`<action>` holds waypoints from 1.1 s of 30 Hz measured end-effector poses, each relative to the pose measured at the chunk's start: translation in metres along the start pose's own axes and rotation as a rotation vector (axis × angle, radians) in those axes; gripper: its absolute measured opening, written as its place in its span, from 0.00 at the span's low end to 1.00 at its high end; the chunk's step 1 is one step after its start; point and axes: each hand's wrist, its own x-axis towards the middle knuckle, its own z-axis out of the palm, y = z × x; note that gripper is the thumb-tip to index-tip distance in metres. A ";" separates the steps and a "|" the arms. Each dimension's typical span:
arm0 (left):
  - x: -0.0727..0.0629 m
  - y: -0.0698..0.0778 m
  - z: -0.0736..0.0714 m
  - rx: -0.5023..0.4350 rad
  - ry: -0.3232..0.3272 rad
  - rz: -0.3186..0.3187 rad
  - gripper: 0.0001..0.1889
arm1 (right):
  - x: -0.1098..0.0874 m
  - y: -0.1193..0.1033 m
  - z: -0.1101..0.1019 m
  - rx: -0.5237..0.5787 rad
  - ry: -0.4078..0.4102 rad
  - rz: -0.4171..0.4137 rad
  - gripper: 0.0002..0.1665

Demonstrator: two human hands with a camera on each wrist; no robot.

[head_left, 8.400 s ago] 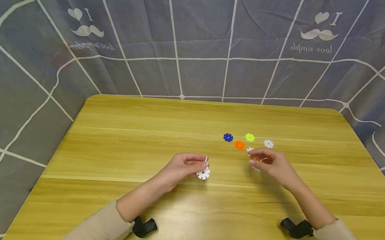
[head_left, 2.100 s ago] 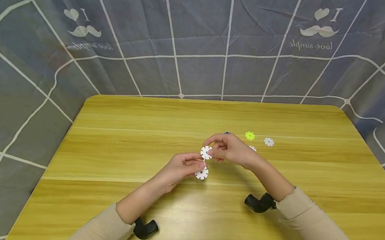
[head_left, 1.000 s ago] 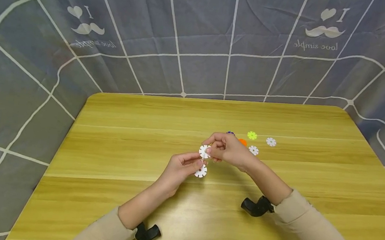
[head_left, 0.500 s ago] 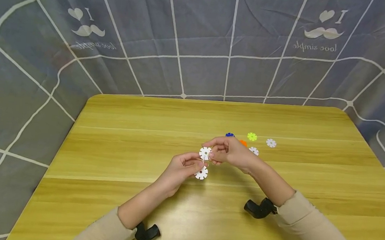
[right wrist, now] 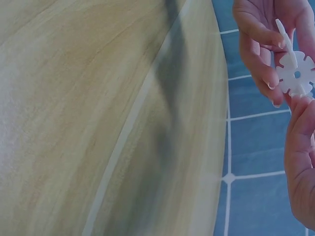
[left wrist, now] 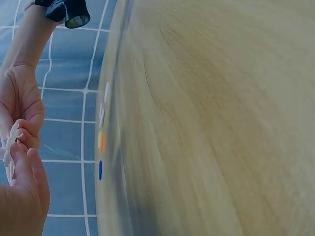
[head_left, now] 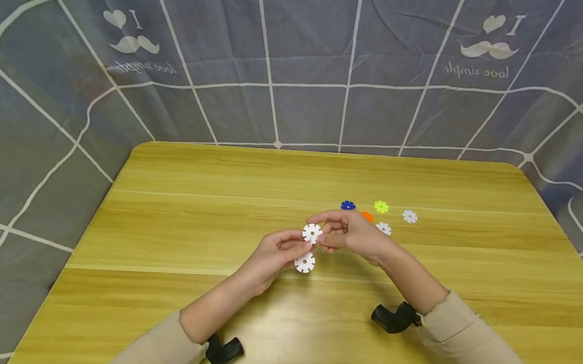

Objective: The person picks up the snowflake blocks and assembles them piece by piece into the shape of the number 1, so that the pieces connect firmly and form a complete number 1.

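Over the middle of the table in the head view, my left hand [head_left: 274, 257] pinches joined white notched plastic discs. One lower white disc [head_left: 305, 262] hangs below its thumb, facing the camera. My right hand [head_left: 352, 234] pinches the right edge of an upper white disc [head_left: 312, 233], whose bottom rim meets the left thumb tip. From the right wrist view, one white disc [right wrist: 296, 74] shows its face and centre hole, with another standing edge-on [right wrist: 284, 37] against it. In the left wrist view, both hands meet at the discs [left wrist: 11, 145], which are partly hidden by the fingers.
Beyond my right hand, several loose discs lie flat on the wooden table [head_left: 204, 196]: blue [head_left: 348, 206], yellow-green [head_left: 382, 206], a partly covered orange [head_left: 368, 217], and white ones [head_left: 410, 216] [head_left: 384, 228]. A grey checked curtain [head_left: 309, 59] surrounds the table's far side.
Since the oldest frame, my right hand has come left from the loose discs with a white disc, bringing it against those in my left hand. Over the last second both hands shift only slightly.
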 end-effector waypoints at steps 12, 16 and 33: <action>0.002 0.000 0.003 -0.057 -0.001 -0.010 0.15 | -0.002 0.006 0.001 0.018 -0.014 -0.006 0.25; 0.002 0.000 0.003 -0.069 0.003 -0.018 0.13 | -0.002 0.007 0.002 0.012 -0.031 -0.022 0.25; 0.003 -0.003 0.005 -0.023 0.045 -0.046 0.07 | -0.006 0.011 0.004 -0.021 -0.027 -0.005 0.23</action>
